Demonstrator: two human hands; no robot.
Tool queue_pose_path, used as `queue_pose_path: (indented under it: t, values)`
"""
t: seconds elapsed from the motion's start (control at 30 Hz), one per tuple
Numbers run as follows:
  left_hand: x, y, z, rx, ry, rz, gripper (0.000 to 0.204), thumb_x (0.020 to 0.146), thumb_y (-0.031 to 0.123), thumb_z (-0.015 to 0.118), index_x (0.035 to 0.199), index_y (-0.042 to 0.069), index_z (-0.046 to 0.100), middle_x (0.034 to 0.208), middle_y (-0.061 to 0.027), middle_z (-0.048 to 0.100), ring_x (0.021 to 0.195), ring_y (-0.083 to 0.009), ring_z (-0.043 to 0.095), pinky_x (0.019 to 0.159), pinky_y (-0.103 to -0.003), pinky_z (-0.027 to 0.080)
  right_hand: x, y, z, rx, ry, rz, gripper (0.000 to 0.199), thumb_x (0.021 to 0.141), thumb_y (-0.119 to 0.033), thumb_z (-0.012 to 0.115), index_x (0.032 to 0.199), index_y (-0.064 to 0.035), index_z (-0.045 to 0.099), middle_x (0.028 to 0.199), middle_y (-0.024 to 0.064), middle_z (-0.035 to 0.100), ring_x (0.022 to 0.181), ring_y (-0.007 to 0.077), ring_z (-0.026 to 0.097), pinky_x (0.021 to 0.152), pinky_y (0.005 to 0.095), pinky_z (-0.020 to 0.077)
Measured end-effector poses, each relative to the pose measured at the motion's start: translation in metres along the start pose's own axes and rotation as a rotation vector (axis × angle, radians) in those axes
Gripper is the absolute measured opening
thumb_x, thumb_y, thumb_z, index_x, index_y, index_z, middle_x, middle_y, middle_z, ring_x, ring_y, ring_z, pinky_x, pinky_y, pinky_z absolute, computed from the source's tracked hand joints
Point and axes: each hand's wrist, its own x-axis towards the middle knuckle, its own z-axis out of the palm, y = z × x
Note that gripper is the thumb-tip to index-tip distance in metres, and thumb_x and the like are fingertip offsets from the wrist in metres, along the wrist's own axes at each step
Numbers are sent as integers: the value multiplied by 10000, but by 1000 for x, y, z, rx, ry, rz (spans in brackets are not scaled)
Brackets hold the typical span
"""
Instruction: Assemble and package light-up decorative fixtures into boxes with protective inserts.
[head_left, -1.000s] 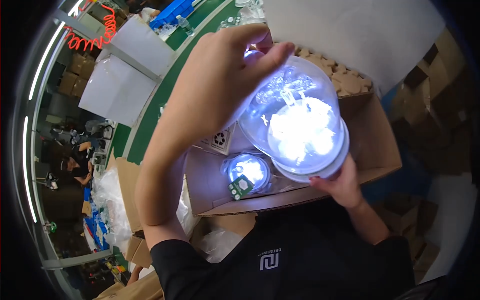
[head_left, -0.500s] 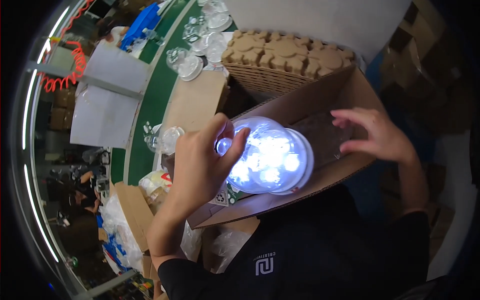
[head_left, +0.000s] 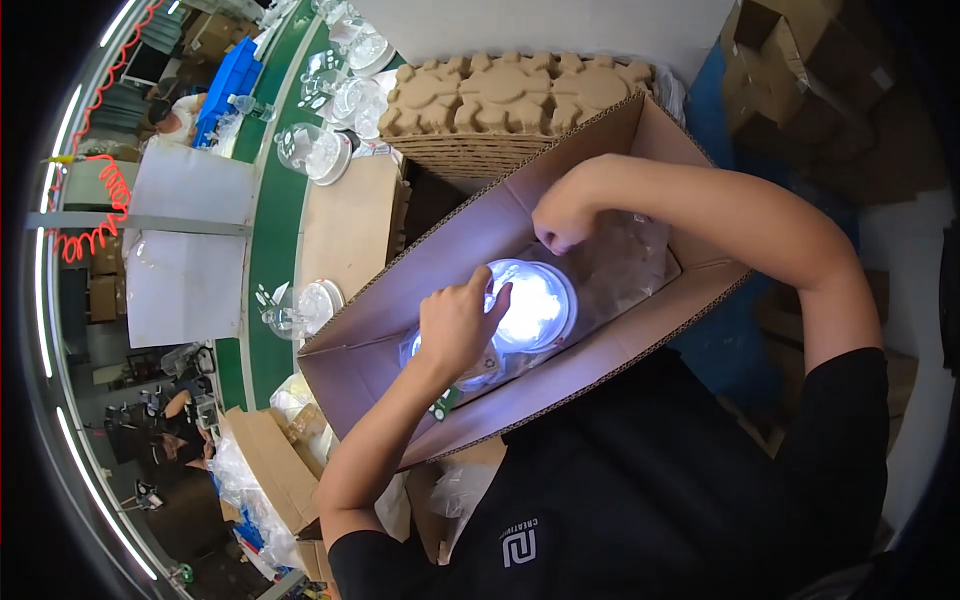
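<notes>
A glowing clear dome-shaped lamp (head_left: 535, 305) with a round white rim is down inside a long cardboard box (head_left: 610, 360). My left hand (head_left: 458, 322) grips it from its left side, thumb and forefinger at the lamp. Just beyond the lamp, also within the box, my right hand (head_left: 568, 210) is closed with its fingers curled under; whatever they may hold is hidden. Clear plastic film (head_left: 635, 265) lies on the box floor beside the lamp. A small green-and-white printed piece (head_left: 443, 403) shows below my left wrist.
Stacked brown moulded-pulp trays (head_left: 515, 95) stand against the box's far side. Several clear domes (head_left: 315, 152) sit along the green conveyor (head_left: 262, 215), by a light wooden board (head_left: 345, 215). An open carton (head_left: 270, 465) with plastic bags is at left; more cartons (head_left: 800, 70) are at far right.
The lit lamp has gone from above the box down into it, with my left hand on it. My right hand has moved left into the box, its fingers going from spread to curled.
</notes>
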Motion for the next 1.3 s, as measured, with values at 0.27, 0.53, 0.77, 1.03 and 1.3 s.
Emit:
queue_pose_path:
  t: [0.27,0.53,0.77,1.03,1.3]
  values:
    - [13,-8,13,1,-26,-68,318,926,351,660,869,39,635,606,-164,653,579,-373,664,572,-455,535,94,19,99,-200,-480,48,442,817,-344,732,1093,1,734,1061,165,733,955,323,691,839,439,526]
    - [15,-27,25,-4,-42,-85,338,932,364,641,895,28,631,658,-174,674,588,-369,674,573,-457,546,76,18,149,-52,-272,35,518,760,-211,788,1209,11,657,1131,210,700,1049,378,664,901,484,516]
    - [19,-25,34,-31,-124,-102,331,928,351,642,946,21,623,683,-184,680,643,-393,682,632,-489,554,60,-29,136,-173,-427,-319,458,726,-119,754,1176,-108,669,1094,142,712,1047,351,667,853,494,522]
    - [13,-1,38,-68,-257,47,349,950,324,613,1105,12,592,720,-204,688,668,-404,684,655,-510,550,64,-21,164,-309,-460,-227,315,817,-150,634,1124,-152,703,1072,93,732,1034,310,685,837,457,544]
    - [8,-5,64,6,-195,139,326,983,325,529,1061,14,585,666,-160,688,597,-355,689,562,-457,552,52,-43,134,-314,-613,-96,355,770,-110,666,1116,-66,733,1120,136,726,1059,322,688,822,471,561]
